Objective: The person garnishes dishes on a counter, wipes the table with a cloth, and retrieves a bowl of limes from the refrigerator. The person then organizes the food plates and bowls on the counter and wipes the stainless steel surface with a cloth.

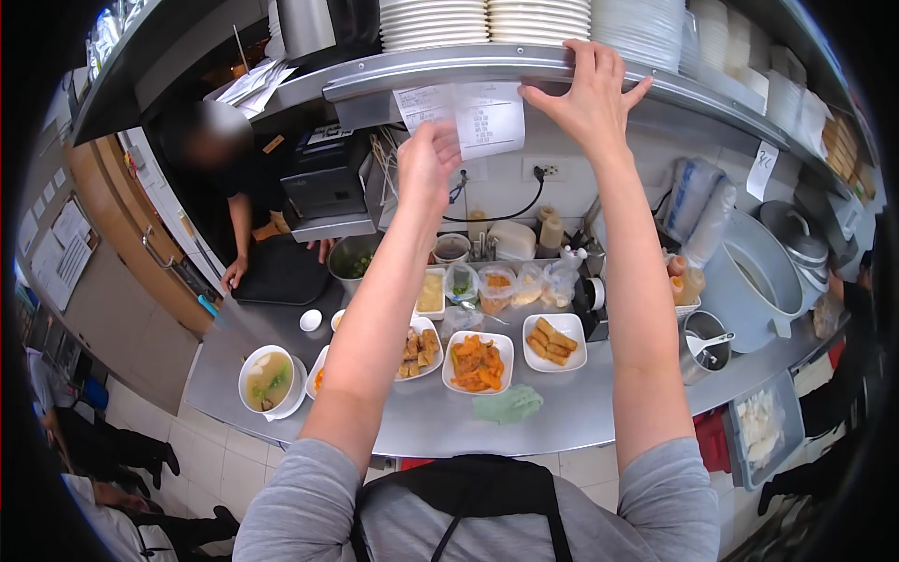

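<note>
My left hand (pixel 431 164) is raised in front of the shelf, its fingers curled at the lower edge of a printed order slip (pixel 426 101) and slightly blurred. Beside it, overlapping, a second order slip (pixel 492 122) hangs from the metal shelf rail (pixel 543 62). My right hand (pixel 595 103) has its fingers spread against that rail, the thumb by the second slip's top right corner. Below my arms stand a square bowl of orange stir-fried food (pixel 478 362), a bowl of fried rolls (pixel 554 342), a plate of browned pieces (pixel 419 351) and a bowl of soup (pixel 270 379).
Stacked white plates (pixel 434 23) fill the shelf above. A green cloth or glove (pixel 508 405) lies near the counter's front edge. Bagged ingredients (pixel 496 286) line the back. A co-worker (pixel 234 178) holds a black tray (pixel 281 270) at left. A large grey tub (pixel 749 281) stands right.
</note>
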{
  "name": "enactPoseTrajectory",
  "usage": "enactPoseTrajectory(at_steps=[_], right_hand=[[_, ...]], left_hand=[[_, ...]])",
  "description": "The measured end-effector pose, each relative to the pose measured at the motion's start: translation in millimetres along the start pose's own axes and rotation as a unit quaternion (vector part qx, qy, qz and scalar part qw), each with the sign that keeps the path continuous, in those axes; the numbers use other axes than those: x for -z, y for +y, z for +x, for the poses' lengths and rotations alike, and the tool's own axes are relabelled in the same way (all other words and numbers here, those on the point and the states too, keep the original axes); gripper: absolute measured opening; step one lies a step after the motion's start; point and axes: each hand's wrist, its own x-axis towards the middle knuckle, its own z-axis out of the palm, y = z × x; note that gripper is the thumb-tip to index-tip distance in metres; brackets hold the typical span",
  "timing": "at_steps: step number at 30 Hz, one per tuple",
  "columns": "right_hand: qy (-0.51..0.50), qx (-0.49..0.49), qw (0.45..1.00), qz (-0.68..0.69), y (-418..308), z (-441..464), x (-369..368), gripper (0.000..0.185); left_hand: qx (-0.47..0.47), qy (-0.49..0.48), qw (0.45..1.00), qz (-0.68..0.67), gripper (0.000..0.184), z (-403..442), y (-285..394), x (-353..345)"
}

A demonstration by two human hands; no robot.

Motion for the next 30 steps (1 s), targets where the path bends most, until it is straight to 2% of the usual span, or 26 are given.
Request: enactPoseTrajectory(at_steps=[2, 5, 7, 8, 10, 12, 13, 14, 15, 16, 17, 19, 20, 22, 23, 25, 27, 29, 30], right_hand=[[-0.006, -0.005, 1.0, -0.002, -2.8, -2.6, -1.0, 0.073], [0.019, -0.002, 1.0, 0.001, -11.2, -7.7, -2.3, 0.073], [0.098, 0.032, 0.995, -0.002, -18.8, -11.5, -2.6, 0.068], [0.095, 0.033, 0.995, -0.002, -21.5, -15.2, 1.8, 0.068], [0.161, 0.075, 0.98, 0.094, -25.4, -32.0, 21.2, 0.054], [0.042, 0.1, 0.953, 0.281, -33.3, -78.9, 45.2, 0.032], [-0.1, 0.068, 0.931, 0.344, -36.4, -124.8, 48.0, 0.025], [-0.285, 0.044, 0.87, 0.399, -37.6, -172.9, 49.9, 0.022], [-0.4, 0.063, 0.82, 0.406, -43.6, -219.3, 57.5, 0.018], [-0.572, 0.013, 0.751, 0.328, -50.8, -261.6, 63.6, 0.016], [-0.585, 0.099, 0.74, 0.317, -41.9, -324.7, 51.5, 0.015], [-0.563, 0.088, 0.795, 0.211, -36.9, -414.3, 54.2, 0.008], [-0.567, 0.088, 0.791, 0.211, -33.7, -433.6, 60.1, 0.008], [-0.451, 0.116, 0.862, 0.203, -28.2, -448.8, 71.6, 0.015], [-0.456, 0.116, 0.858, 0.204, -21.6, -454.3, 76.4, 0.015], [-0.481, 0.016, 0.845, 0.231, -21.7, -446.1, 91.6, 0.021], [-0.4, 0.088, 0.874, 0.26, -14.2, -448.6, 90.5, 0.022], [-0.418, 0.1, 0.876, 0.221, -11.7, -456.9, 94.8, 0.023], [-0.393, 0.082, 0.892, 0.209, -15.6, -453.6, 92.2, 0.023]], left_hand=[[0.014, -0.001, 1.0, 0.013, 0.027, -12.5, 0.2, 13.1], [0.017, 0.006, 0.989, 0.149, 0.028, -43.6, -13.5, 49.6], [0.064, 0.006, 0.976, 0.208, 0.025, -78.2, -23.2, 84.4], [0.075, -0.011, 0.968, 0.241, 0.024, -96.5, -29.1, 108.6], [0.11, -0.014, 0.946, 0.304, 0.023, -137.1, -33.6, 160.2], [0.164, 0.03, 0.929, 0.332, 0.022, -183.9, -22.9, 203.3], [0.194, 0.059, 0.922, 0.329, 0.022, -207.3, -15.6, 222.9], [0.203, 0.087, 0.911, 0.349, 0.02, -230.2, -9.7, 243.1], [0.212, 0.115, 0.899, 0.366, 0.018, -251.4, -5.0, 261.4], [0.234, 0.137, 0.891, 0.364, 0.017, -270.3, 2.3, 276.8], [0.257, 0.159, 0.882, 0.363, 0.016, -286.1, 9.0, 286.4], [0.275, 0.183, 0.878, 0.348, 0.016, -308.6, 16.0, 292.6], [0.287, 0.207, 0.875, 0.331, 0.016, -316.0, 17.8, 294.8], [0.299, 0.213, 0.873, 0.322, 0.017, -322.8, 16.9, 295.1], [0.289, 0.201, 0.877, 0.326, 0.017, -323.3, 15.2, 293.8], [0.283, 0.179, 0.882, 0.332, 0.018, -320.0, 16.4, 294.1], [0.272, 0.169, 0.883, 0.345, 0.017, -314.0, 10.7, 313.1], [0.285, 0.148, 0.875, 0.363, 0.018, -321.2, 8.2, 309.0], [0.291, 0.14, 0.871, 0.37, 0.018, -313.7, 9.2, 297.5]])
